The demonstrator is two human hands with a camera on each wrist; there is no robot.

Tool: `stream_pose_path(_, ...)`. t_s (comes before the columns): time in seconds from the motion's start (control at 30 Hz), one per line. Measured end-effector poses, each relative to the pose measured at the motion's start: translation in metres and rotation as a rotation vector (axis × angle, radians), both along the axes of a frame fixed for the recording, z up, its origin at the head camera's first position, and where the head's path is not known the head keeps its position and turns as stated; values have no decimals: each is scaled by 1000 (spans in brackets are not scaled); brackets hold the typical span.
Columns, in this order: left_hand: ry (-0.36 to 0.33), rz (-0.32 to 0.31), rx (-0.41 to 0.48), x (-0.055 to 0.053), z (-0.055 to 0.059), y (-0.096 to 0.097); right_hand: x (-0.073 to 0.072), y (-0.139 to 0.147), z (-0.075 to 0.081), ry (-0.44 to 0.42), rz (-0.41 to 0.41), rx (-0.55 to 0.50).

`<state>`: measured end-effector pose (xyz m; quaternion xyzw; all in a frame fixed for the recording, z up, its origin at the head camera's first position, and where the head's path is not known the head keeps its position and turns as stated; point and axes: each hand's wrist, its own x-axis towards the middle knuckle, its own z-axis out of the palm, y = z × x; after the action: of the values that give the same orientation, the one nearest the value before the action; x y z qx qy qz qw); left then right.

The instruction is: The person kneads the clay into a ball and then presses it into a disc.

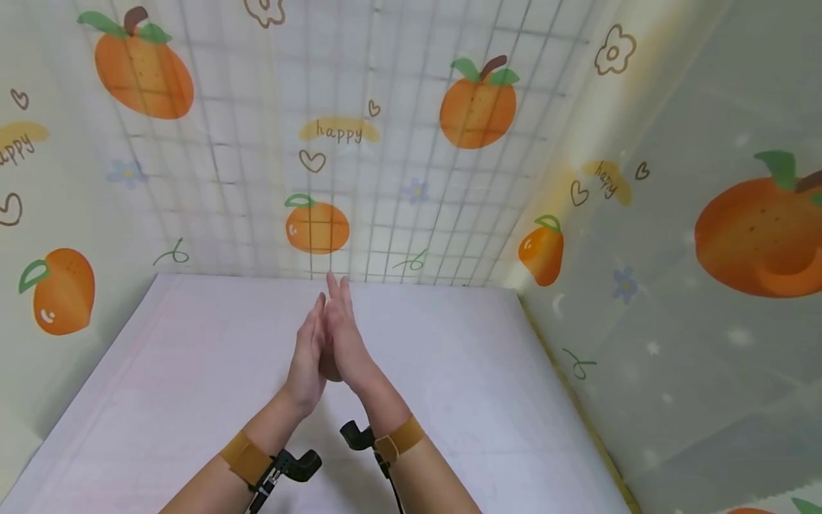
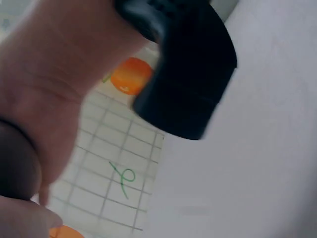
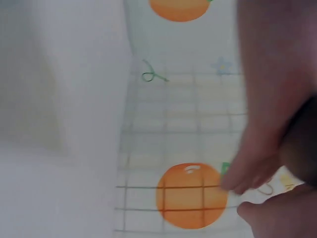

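Note:
Both hands are raised together over the white tabletop, palms facing each other and fingers mostly straight, pointing away. A dark brown, rounded, smooth thing (image 1: 330, 365) sits between the palms; its lower part shows below them. The left hand (image 1: 308, 364) presses it from the left, the right hand (image 1: 348, 346) from the right. In the left wrist view the dark thing (image 2: 17, 163) lies between the right palm and the left hand (image 2: 22, 218). At the right edge of the right wrist view the dark thing (image 3: 302, 146) shows between both hands. Its exact kind I cannot tell.
The white tabletop (image 1: 449, 371) spreads beneath the hands. Behind it stands a wire grid (image 1: 398, 235) covered by a fruit-printed sheet, with printed side sheets (image 1: 642, 321) around. A black camera (image 1: 298, 465) on a tan strap is on each wrist.

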<state>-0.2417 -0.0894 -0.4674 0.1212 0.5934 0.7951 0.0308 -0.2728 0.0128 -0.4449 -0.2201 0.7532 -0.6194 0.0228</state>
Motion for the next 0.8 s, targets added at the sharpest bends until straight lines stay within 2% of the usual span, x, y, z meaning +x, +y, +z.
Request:
stream_pose_path(0.1, 32, 34, -19, -1, 4, -3, -2, 1, -9, -53, 4, -9)
stream_pose_path(0.23, 71, 73, -9, -7, 9, -10, 3, -3, -14, -84, 43, -11)
stream_pose_path(0.37, 71, 98, 28, -14, 10, -14, 14, -6, -9, -75, 84, -38)
stream_pose_path(0.47, 32, 73, 80, -16, 6, -12, 18, -6, 2, -34, 115, -43)
stream_pose_path(0.57, -36, 34, 79, -11, 0, -5, 15, -4, 11, -8, 114, -25)
stream_pose_path(0.63, -72, 25, 47, -7, -3, -1, 11, -2, 13, -18, 95, -15)
stream_pose_path(0.7, -75, 17, 45, -3, -3, 3, 7, -1, 12, -32, 71, -12)
stream_pose_path(0.8, -37, 25, 75, -2, 1, 4, 0, 0, 5, -49, 32, -20)
